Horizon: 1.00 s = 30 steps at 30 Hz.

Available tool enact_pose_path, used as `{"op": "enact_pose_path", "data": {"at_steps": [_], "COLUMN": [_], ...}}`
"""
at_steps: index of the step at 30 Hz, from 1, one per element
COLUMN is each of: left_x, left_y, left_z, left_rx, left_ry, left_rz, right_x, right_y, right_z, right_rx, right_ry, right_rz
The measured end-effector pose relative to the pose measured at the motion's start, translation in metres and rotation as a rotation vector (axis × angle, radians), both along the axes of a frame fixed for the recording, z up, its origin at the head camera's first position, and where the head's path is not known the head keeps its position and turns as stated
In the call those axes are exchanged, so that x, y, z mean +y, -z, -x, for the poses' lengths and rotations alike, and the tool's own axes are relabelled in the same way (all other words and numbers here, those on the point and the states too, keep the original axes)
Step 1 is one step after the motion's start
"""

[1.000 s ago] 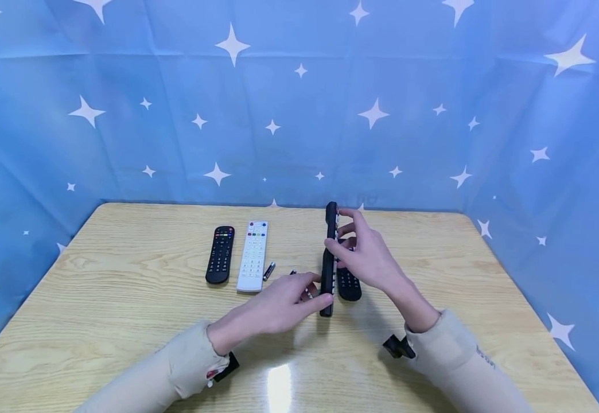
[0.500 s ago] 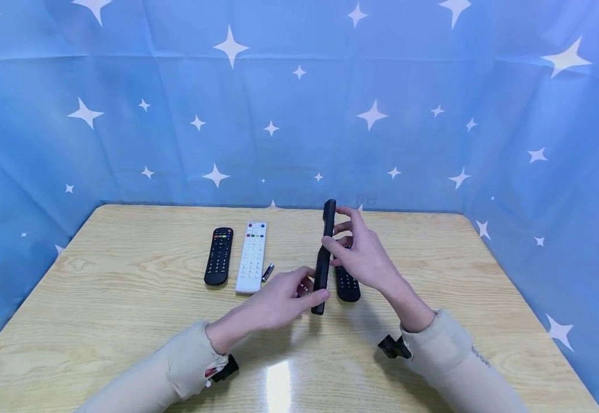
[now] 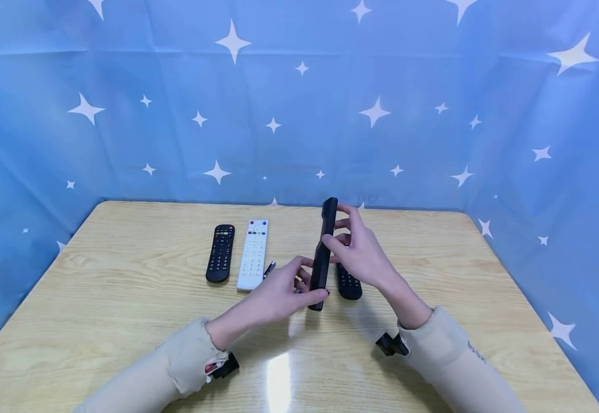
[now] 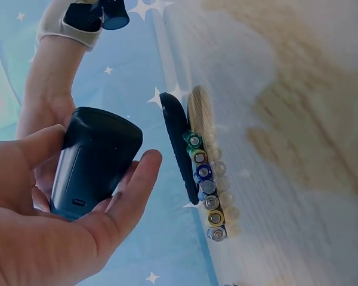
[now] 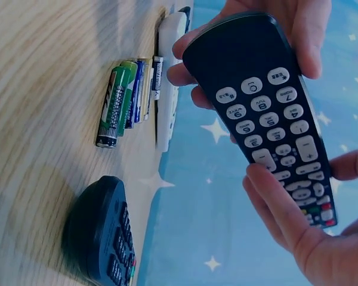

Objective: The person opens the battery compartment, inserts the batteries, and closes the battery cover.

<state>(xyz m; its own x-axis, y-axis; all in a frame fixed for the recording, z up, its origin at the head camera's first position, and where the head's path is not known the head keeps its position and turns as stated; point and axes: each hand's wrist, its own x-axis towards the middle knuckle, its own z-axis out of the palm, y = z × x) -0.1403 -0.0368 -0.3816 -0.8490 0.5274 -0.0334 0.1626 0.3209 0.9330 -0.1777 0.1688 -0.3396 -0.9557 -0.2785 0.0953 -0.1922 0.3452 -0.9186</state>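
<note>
- Head view is showing the held remote raised above the middle of the table, turned on its side so that its narrow black edge is facing up.
- Its key side is facing right. Seen from the right wrist, this side is carrying pale keys with dark lettering: number keys toward the near, broader end, small coloured keys, red and green among them, toward the far end.
- Seen from the left wrist, its near end is looking smooth and dark, with a fine seam and a small slot; what the casing is holding inside is hidden.
- Left hand is gripping the near end, thumb on one side and fingers on the other.
- Right hand is pinching the remote farther along, one digit lying against the key side.
- The table is bearing three more remotes. The left remote is lying face up, black, with coloured keys near its far end; the white remote is lying just right of it; the right remote, black too, is lying partly behind the right hand.
- Batteries are lying side by side in a row on the table, with green, blue and gold casings among them; most are hiding behind the left hand in the head view.
- A blue curtain with white stars is hanging beyond the table.
</note>
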Motion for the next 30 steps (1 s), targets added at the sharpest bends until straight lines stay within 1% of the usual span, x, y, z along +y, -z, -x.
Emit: {"op": "enact_pose_path", "data": {"at_steps": [3,10,13,21,26,30], "left_x": [0.0009,0.0002,-0.0015,-0.0023,-0.002,0.0001], "left_y": [0.0003,0.0021,0.0014,-0.0014,-0.0008,0.0011], "left_z": [0.0001,0.0006,0.0002,-0.0008,-0.0007,0.0006], "left_rx": [-0.003,0.044,0.048,0.065,0.09,0.116], "left_ry": [-0.004,-0.029,-0.044,-0.071,-0.09,-0.09], "left_rz": [-0.002,0.009,0.023,0.051,0.075,0.067], "right_x": [0.0001,-0.0018,-0.0031,-0.0036,-0.0013,0.0016], "right_y": [0.0,-0.0005,-0.0005,-0.0021,-0.004,-0.0045], "right_z": [-0.0001,0.0017,0.0023,0.0041,0.0054,0.0056], "right_rx": [0.004,0.019,0.02,0.036,0.014,-0.012], "right_ry": [-0.004,-0.011,-0.007,0.053,0.063,0.061], "right_rz": [0.005,0.004,0.004,0.048,0.094,0.116]}}
